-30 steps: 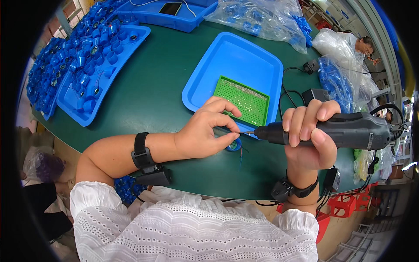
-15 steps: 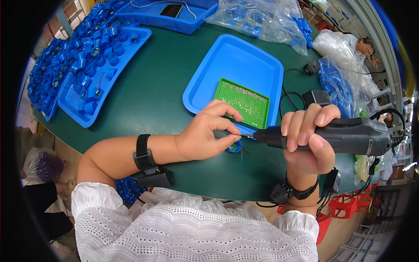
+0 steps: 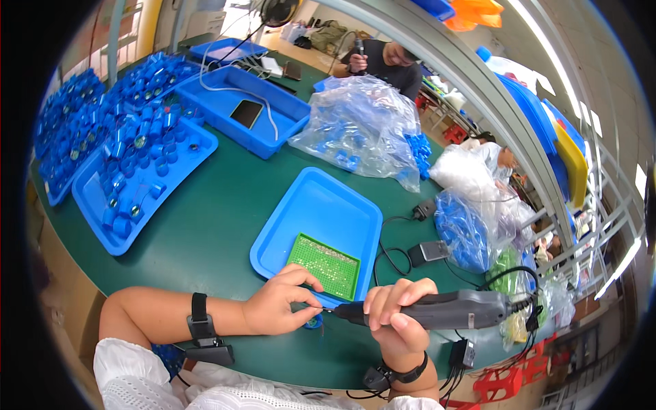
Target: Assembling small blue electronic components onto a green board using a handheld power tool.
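In my right hand [image 3: 400,320] is a dark grey electric screwdriver [image 3: 461,309], lying level with its nose pointing left and a cord at its back end. The fingertips of my left hand [image 3: 281,305] pinch the tip of the screwdriver's thin bit [image 3: 329,309]. Whether a small screw sits between those fingertips is hidden. Just below the pinch, a small blue round cup [image 3: 314,321] with thin wires stands on the table, partly covered by my fingers. Beyond my hands, a green perforated plate [image 3: 328,268] dotted with small shiny pieces rests inside a blue tray [image 3: 321,195].
Blue trays [image 3: 179,208] at left are heaped with blue cups [image 3: 130,160]. Farther back stands a blue bin [image 3: 290,116] with a phone [image 3: 247,113]. Clear plastic bags [image 3: 362,123], a black adapter [image 3: 429,253] and cables lie at back right. A person [image 3: 393,65] sits across the table.
The view has tilted upward, so the far side of the room shows and the table sits lower. Both hands keep the same hold at the bit and screwdriver.
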A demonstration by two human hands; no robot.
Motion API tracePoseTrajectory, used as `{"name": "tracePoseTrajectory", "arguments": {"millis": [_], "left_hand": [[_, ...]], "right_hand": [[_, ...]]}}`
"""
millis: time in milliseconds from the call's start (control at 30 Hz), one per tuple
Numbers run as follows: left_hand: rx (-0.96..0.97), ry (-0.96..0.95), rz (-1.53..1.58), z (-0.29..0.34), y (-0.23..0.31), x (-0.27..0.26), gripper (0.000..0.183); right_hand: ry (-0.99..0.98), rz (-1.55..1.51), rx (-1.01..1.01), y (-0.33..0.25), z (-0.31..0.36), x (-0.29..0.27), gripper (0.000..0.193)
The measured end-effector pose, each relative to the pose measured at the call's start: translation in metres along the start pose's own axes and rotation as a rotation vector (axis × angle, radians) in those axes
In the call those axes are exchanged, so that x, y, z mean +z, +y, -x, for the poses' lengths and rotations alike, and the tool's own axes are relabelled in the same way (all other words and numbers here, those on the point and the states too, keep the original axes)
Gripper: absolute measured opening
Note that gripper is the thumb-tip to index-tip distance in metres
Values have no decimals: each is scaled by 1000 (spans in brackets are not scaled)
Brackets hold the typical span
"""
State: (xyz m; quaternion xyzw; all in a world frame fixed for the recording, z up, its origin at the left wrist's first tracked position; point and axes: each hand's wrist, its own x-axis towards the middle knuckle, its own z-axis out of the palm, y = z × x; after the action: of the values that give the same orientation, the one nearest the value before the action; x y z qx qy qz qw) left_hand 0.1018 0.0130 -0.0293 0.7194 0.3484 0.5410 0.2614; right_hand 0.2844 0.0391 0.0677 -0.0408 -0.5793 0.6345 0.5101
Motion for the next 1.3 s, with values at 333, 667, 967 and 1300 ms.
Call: {"name": "tracePoseTrajectory", "arguments": {"millis": [333,667,967,1300], "left_hand": [[-4,-16,6,-6,-4,-1,8],[16,-8,-9,-3,-4,-1,8],[33,-8,-21,-4,-3,-1,10],[45,-5,-35,-5,-3,-1,11]], "right_hand": [[18,81,-25,-1,-4,2,22],[85,136,-60,3,-2,7,23],[34,119,-10,0,-1,5,22],[50,151,-64,5,-3,3,22]]}}
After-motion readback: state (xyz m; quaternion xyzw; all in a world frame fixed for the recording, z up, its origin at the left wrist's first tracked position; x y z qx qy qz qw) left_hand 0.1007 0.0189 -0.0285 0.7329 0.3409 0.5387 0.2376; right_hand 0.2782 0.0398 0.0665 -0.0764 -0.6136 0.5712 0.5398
